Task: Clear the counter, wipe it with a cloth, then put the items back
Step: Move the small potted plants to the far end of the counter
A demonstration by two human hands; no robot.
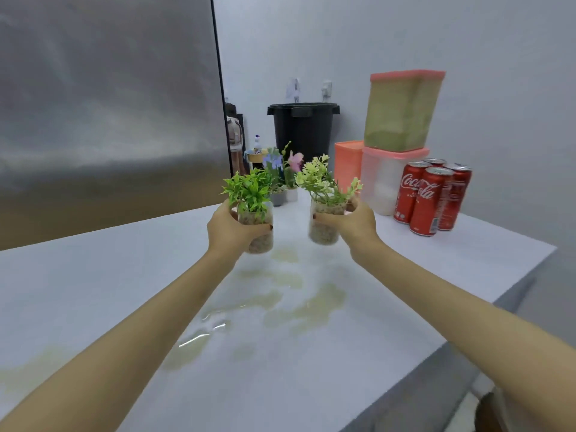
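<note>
My left hand [232, 227] grips a clear jar with a dark green plant [249, 190] and pebbles in it. My right hand [350, 222] grips a second clear jar with a pale yellow-green plant [324, 179]. Both jars are held just above the white counter [93, 291], side by side, past its middle. A yellowish liquid spill [299, 310] spreads over the counter below and in front of the jars. No cloth is in view.
Several red cola cans [431, 196] stand at the back right beside stacked pink-lidded containers [402, 110]. Two small potted flowers [285, 173] sit at the back. A black bin [302, 129] is behind the counter. A grey panel [109, 104] rises at left.
</note>
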